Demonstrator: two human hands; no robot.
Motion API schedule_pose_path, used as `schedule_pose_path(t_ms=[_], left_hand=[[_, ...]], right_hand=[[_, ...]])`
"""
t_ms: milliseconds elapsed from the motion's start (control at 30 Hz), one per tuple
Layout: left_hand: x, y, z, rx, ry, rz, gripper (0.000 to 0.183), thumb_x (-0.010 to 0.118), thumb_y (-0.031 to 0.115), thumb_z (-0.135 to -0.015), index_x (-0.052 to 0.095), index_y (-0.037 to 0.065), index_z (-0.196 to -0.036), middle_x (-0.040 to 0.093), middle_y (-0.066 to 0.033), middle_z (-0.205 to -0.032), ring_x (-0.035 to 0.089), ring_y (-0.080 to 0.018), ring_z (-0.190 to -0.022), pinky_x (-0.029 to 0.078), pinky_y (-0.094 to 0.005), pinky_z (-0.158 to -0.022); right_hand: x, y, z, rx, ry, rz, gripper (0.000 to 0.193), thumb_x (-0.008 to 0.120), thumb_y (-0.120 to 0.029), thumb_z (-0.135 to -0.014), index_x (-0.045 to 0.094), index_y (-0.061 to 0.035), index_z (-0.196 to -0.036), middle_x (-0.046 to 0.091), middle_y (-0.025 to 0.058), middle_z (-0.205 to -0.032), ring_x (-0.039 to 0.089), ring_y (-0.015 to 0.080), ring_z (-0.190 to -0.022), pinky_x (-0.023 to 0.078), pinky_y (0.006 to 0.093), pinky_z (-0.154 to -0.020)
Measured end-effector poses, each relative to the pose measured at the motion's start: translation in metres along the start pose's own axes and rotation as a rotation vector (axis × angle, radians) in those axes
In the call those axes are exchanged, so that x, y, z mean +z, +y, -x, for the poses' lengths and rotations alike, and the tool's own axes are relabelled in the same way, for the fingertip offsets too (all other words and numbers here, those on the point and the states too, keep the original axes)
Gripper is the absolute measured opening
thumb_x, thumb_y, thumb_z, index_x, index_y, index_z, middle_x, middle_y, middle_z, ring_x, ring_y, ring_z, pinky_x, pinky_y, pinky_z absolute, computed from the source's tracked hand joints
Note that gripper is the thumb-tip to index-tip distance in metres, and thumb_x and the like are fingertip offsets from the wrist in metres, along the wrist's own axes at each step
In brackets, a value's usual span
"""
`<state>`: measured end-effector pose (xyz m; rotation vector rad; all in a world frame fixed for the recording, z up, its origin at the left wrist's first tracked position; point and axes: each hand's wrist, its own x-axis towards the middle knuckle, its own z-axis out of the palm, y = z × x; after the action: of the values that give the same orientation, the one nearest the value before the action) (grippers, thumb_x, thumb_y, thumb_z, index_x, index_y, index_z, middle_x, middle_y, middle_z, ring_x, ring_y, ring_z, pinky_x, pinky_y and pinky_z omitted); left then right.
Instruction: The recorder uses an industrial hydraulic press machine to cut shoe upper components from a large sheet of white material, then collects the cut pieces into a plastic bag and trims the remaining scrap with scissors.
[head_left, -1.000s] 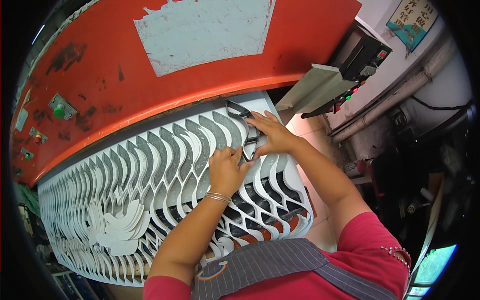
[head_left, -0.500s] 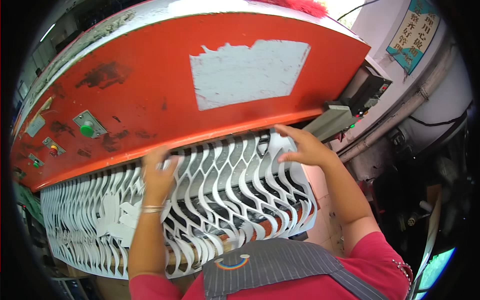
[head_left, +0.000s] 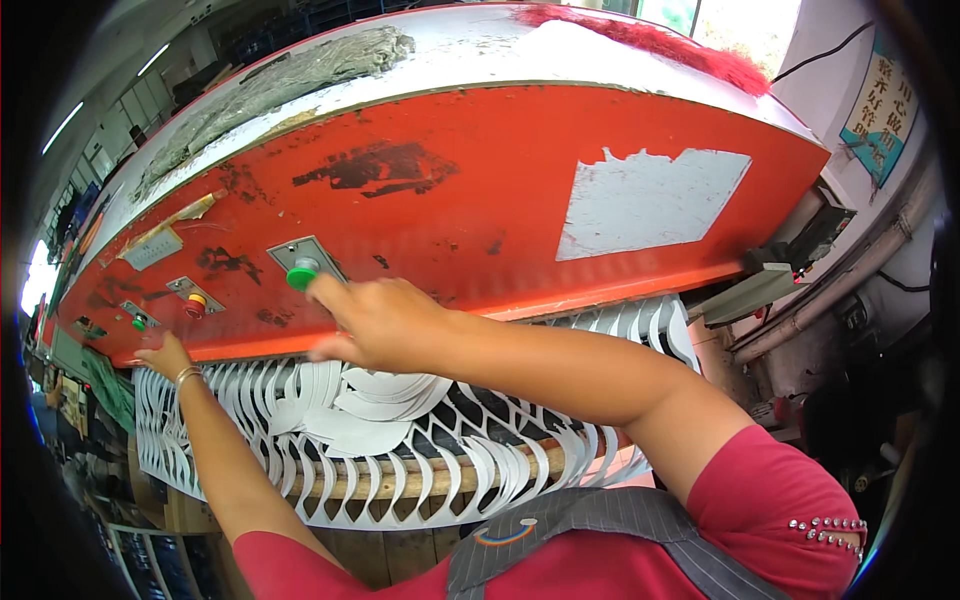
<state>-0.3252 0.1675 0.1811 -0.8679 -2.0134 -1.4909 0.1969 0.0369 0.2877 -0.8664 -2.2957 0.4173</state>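
Note:
Across the red machine front [head_left: 480, 220], my right hand [head_left: 385, 325] reaches left to a big green push button [head_left: 301, 275]. A fingertip is at its lower edge; whether it presses is hard to tell. The thumb stands apart and the hand holds nothing. Farther left, my left hand [head_left: 168, 355] is raised just below a small green button [head_left: 139, 322], fingers apart and empty. Below both hands lies a white sheet cut into a wavy lattice [head_left: 370, 487]. Loose white curved cut pieces [head_left: 365, 428] are heaped on it, partly beneath my right forearm.
Between the green buttons sits a red-and-yellow knob [head_left: 195, 303]. A grey cloth [head_left: 290, 90] and red fluffy material [head_left: 660, 45] lie on the machine's top. A grey bracket [head_left: 748, 293] juts out at the right, near a wall pipe [head_left: 850, 285].
Both hands have left the lattice sheet and moved left, up to the buttons. More white pieces show heaped on the sheet. The view has shifted left.

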Motion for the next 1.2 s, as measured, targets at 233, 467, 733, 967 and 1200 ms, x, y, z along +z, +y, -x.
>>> schedule_pose_path(t_ms=[233, 467, 733, 967, 1200], left_hand=[[-0.039, 0.003, -0.057, 0.113, -0.670, 0.117, 0.053, 0.055, 0.014, -0.087, 0.043, 0.005, -0.138, 0.063, -0.0128, -0.104, 0.059, -0.0221, -0.093, 0.045, -0.0313, -0.083], [-0.165, 0.177, 0.177, 0.198, -1.183, 0.300, 0.025, 0.059, 0.012, -0.089, 0.063, -0.001, -0.111, 0.066, -0.0140, -0.105, 0.061, -0.0228, -0.100, 0.045, -0.0321, -0.090], [-0.298, 0.337, 0.423, 0.646, -1.681, 0.721, 0.024, 0.059, 0.018, -0.084, 0.063, 0.002, -0.101, 0.064, -0.0208, -0.092, 0.061, -0.0360, -0.085, 0.049, -0.0422, -0.076], [-0.359, 0.346, 0.522, 1.014, -1.368, 0.316, 0.035, 0.069, 0.038, -0.074, 0.066, 0.004, -0.078, 0.059, -0.0136, -0.078, 0.058, -0.0308, -0.078, 0.047, -0.0418, -0.067], [-0.375, 0.342, 0.546, 0.928, -1.203, 0.210, 0.034, 0.064, 0.038, -0.073, 0.063, 0.004, -0.075, 0.060, -0.0134, -0.078, 0.060, -0.0328, -0.079, 0.049, -0.0437, -0.068]], right_hand=[[0.000, 0.007, -0.041, 0.004, 0.165, 0.173, 0.030, 0.064, -0.020, -0.082, 0.042, -0.0028, -0.095, 0.063, 0.0160, -0.077, 0.062, 0.0362, -0.065, 0.048, 0.0450, -0.053], [-0.015, 0.020, 0.080, 0.013, -0.116, -0.104, 0.032, 0.069, -0.025, -0.078, 0.053, -0.0060, -0.098, 0.064, 0.0155, -0.085, 0.062, 0.0373, -0.077, 0.049, 0.0463, -0.066], [-0.070, -0.001, 0.281, 0.406, -0.150, -0.130, 0.024, 0.069, -0.026, -0.079, 0.062, -0.0045, -0.089, 0.066, 0.0145, -0.080, 0.064, 0.0321, -0.074, 0.050, 0.0377, -0.066], [-0.090, -0.033, 0.424, 0.710, -0.075, -0.230, 0.025, 0.070, -0.026, -0.082, 0.061, -0.0028, -0.090, 0.066, 0.0099, -0.074, 0.064, 0.0177, -0.068, 0.050, 0.0290, -0.063], [-0.067, -0.066, 0.481, 0.627, -0.262, -0.351, 0.028, 0.067, -0.030, -0.082, 0.061, -0.0044, -0.092, 0.066, 0.0129, -0.080, 0.064, 0.0279, -0.075, 0.049, 0.0367, -0.068]])
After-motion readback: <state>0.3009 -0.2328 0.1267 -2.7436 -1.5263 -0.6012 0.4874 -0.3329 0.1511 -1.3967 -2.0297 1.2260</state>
